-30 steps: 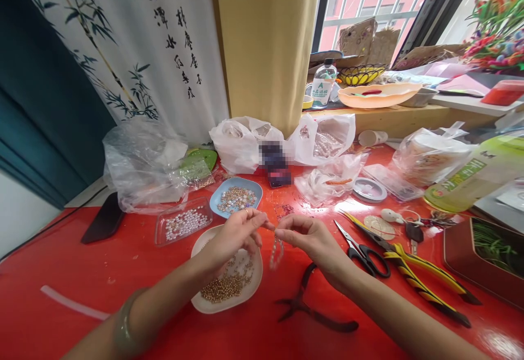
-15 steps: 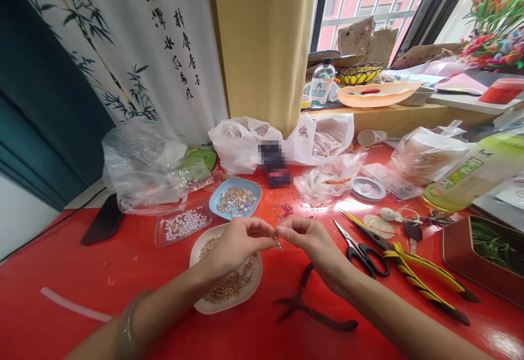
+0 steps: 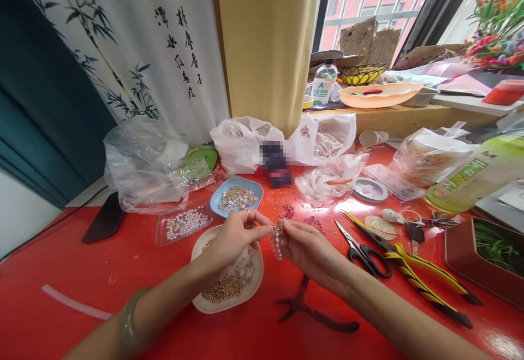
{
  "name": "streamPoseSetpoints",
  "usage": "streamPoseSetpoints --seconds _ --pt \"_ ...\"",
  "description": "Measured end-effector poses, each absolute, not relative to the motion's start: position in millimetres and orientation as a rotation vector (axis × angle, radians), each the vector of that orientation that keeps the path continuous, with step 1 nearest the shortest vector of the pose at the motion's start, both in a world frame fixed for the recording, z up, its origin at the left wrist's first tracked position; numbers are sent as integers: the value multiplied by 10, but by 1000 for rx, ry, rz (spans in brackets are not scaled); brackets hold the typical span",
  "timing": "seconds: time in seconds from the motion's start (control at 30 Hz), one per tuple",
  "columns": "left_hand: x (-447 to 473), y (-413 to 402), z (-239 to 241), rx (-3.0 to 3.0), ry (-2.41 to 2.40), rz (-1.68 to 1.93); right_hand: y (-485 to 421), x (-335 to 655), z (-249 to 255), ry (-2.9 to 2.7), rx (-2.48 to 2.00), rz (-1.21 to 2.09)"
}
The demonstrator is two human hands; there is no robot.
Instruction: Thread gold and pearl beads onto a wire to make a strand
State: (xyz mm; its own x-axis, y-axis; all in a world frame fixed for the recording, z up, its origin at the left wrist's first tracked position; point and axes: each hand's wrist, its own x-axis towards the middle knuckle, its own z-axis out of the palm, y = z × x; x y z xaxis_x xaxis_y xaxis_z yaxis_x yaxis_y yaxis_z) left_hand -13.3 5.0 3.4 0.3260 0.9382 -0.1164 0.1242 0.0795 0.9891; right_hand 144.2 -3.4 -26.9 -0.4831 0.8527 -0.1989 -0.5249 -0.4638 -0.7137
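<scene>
A short beaded strand (image 3: 277, 243), with pearly and gold-coloured beads, hangs between my two hands above the red table. My right hand (image 3: 311, 245) pinches its top between thumb and fingers. On the other side, the thumb and forefinger of my left hand (image 3: 239, 234) are closed at the strand's upper end. Below my left hand lies a cream dish (image 3: 256, 289) of small gold beads, partly hidden by the hand and forearm. A blue dish (image 3: 256, 189) of mixed beads and a clear tray (image 3: 161, 235) of white pearl beads stand just beyond.
Dark-handled pliers (image 3: 301, 304) lie below my right hand. Scissors (image 3: 360, 251) and large yellow-black pliers (image 3: 409, 261) lie to its right, near a box (image 3: 458, 245) of green stuff. Plastic bags (image 3: 143, 169) line the back, and a phone (image 3: 104, 219) lies at left.
My right hand has turned so its fingers sit behind the strand, which now hangs in fuller view. My left hand has shifted slightly left and up. The view has moved a little.
</scene>
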Motion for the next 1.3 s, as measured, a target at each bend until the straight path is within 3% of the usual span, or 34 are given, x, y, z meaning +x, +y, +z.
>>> streamPoseSetpoints --seconds 0.7,0.97,1.3 --pt "-208 158 -91 1574 1142 569 104 1504 -373 -796 -941 1781" --pt "-215 164 -44 1585 1073 661 59 1493 -335 -1734 -1050 1442" --pt "-220 211 -92 1493 1025 692 83 1519 -343 -1833 -1073 1422"
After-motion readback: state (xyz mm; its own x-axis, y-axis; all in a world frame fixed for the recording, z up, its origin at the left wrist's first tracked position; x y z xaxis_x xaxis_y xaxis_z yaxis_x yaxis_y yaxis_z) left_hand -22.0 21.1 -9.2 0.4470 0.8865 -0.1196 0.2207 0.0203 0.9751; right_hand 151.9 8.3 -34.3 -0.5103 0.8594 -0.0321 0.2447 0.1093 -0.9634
